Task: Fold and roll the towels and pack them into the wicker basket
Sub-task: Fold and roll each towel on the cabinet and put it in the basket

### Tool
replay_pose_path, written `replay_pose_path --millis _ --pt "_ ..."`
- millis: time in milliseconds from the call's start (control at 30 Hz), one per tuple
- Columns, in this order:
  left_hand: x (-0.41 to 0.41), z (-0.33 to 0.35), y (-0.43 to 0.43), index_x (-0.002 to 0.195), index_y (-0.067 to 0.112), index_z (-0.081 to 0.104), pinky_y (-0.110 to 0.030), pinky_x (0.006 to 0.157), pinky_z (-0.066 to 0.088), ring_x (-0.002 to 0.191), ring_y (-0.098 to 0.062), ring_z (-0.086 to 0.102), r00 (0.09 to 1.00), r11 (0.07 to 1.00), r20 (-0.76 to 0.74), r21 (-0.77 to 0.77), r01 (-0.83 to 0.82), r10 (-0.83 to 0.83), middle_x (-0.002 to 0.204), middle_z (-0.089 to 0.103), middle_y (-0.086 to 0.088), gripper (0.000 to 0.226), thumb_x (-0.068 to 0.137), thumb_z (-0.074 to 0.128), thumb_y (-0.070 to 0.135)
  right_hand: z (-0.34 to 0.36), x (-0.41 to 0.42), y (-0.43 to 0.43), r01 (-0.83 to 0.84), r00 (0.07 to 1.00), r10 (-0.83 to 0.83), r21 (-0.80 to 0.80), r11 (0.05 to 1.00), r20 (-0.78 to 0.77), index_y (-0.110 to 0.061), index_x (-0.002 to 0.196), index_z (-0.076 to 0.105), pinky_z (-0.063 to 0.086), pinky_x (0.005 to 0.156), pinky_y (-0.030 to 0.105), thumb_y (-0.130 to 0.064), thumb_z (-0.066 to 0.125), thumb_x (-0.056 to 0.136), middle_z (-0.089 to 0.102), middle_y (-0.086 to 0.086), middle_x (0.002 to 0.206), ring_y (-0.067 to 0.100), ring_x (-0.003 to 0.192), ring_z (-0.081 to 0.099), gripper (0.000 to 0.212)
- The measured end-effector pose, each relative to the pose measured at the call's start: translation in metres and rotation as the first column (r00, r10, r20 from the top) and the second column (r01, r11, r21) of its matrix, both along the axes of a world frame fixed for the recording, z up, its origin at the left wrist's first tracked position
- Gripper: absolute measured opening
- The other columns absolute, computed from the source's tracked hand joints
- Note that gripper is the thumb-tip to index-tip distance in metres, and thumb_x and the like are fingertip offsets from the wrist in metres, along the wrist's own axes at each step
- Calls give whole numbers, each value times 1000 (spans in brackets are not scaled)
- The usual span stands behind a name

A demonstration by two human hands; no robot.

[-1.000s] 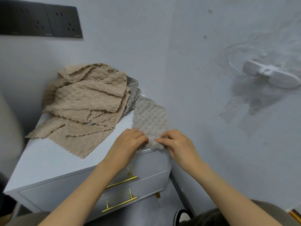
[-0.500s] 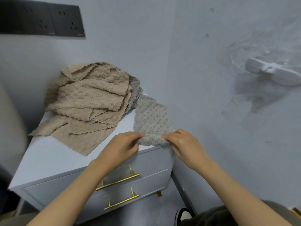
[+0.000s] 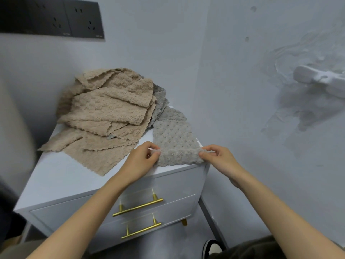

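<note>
A grey bumpy towel (image 3: 173, 139) lies as a long strip on the right side of the white cabinet top (image 3: 61, 176), its near end turned over into a small roll at the front edge. My left hand (image 3: 141, 161) pinches the roll's left end. My right hand (image 3: 218, 159) pinches its right end, over the cabinet's right corner. A loose pile of beige towels (image 3: 104, 116) covers the back left of the top, with the grey strip's far end tucked under it. No wicker basket is in view.
The cabinet stands in a wall corner, with two drawers with gold handles (image 3: 138, 207) below my arms. Black wall sockets (image 3: 56, 17) sit high on the left. A white fitting (image 3: 321, 79) sticks out from the right wall. My shoe (image 3: 211, 247) shows on the floor.
My hands have moved apart from the middle of the towel's near end to its two corners, and that end has been turned over into a small roll.
</note>
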State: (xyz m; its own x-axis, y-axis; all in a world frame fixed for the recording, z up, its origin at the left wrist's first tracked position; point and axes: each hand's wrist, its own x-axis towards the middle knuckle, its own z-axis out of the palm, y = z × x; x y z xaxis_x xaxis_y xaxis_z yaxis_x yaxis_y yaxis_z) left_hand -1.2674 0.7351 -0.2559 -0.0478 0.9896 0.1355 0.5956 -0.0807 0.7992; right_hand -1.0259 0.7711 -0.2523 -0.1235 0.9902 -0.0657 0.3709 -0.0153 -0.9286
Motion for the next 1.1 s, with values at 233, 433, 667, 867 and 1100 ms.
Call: replay_pose_path --millis 233,433,667,867,1100 --pt "3 1 5 97 20 58 -20 61 45 72 -11 61 996 996 -41 31 -82 84 83 63 3 7 91 59 23 4 -8 3 165 951 -194 134 977 240 -28 87 63 50 71 30 -38 73 75 69 -4 76 12 79 64 19" --pt "7 -7 5 98 18 56 -28 63 45 73 -13 56 969 983 -230 174 -51 91 88 58 0 7 92 53 18 2 -12 2 92 862 -247 343 935 442 -31 95 53 44 59 29 -37 65 80 58 -9 72 14 77 57 20" --pt "17 -11 0 97 11 61 -39 64 46 80 -26 52 813 863 -580 433 260 46 93 59 -5 35 78 31 10 -14 -23 3 -461 788 -93 684 566 608 -18 104 68 49 70 34 -7 35 78 64 -3 98 22 88 53 44" --pt "11 -17 2 98 13 68 -31 61 48 70 -23 61 754 860 -657 393 327 14 83 64 -1 32 85 39 20 -23 -23 -1 -553 696 -121 635 539 708 -14 111 70 55 76 31 -12 51 78 70 -2 105 23 91 61 39" --pt "-4 -16 -2 123 23 62 -13 76 43 87 -4 58 853 904 -509 302 301 -114 99 63 11 32 91 57 24 -20 -10 0 -552 637 -175 603 576 751 -17 114 70 53 69 25 -4 76 66 71 -8 109 20 88 66 50"
